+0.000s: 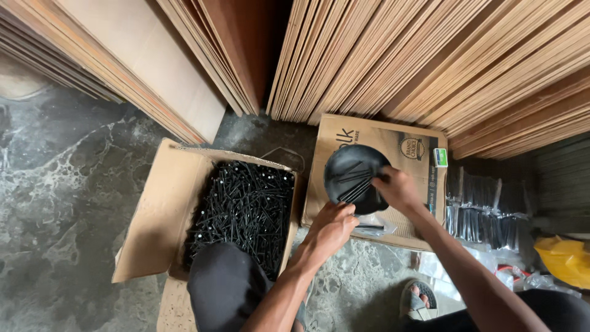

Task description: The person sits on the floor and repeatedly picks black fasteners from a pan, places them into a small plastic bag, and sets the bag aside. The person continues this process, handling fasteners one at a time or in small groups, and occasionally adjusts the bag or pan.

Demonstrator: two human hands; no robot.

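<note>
A round black bowl (351, 174) with several long black screws in it is tilted over a flat brown carton (369, 138). My right hand (398, 189) grips the bowl's right rim, thumb inside. My left hand (330, 227) holds the bowl's lower edge from below, fingers curled under it. A small clear bag with black screws (375, 229) lies on the carton just beneath my hands.
An open cardboard box (157, 215) full of loose black screws (243, 209) sits left of my knee (224, 286). Plywood sheets (381, 55) lean behind. Stacked clear packs of screws (488, 215) and a yellow bag (564, 259) lie at right. My sandalled foot (419, 301) rests on the stone floor.
</note>
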